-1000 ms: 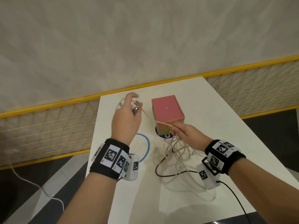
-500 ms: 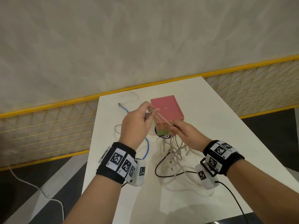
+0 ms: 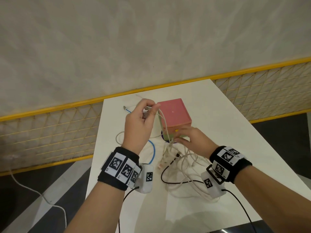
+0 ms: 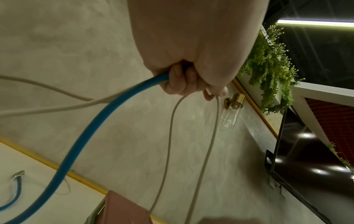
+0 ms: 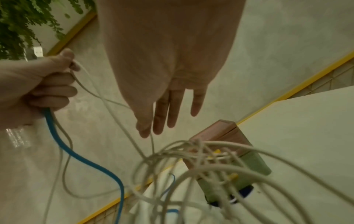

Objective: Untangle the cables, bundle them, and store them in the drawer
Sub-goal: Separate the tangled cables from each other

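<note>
A tangle of white cables lies on the white table in front of a small drawer box with a pink top and green lower part. My left hand is raised beside the box and grips white cable strands and a blue cable in its curled fingers. Two white strands hang from it down into the tangle. My right hand hovers over the tangle at the box's front, fingers straight and spread, one strand running past them. The box's drawer front is hidden by the hand.
The blue cable's far plug rests near the table's back left. A black cable loops through the tangle. A yellow-railed mesh fence and a wall stand behind the table. Dark floor lies on both sides.
My left hand carried the cable ends right, up beside the box. My right hand let go of the white strand it pinched and now has straight fingers.
</note>
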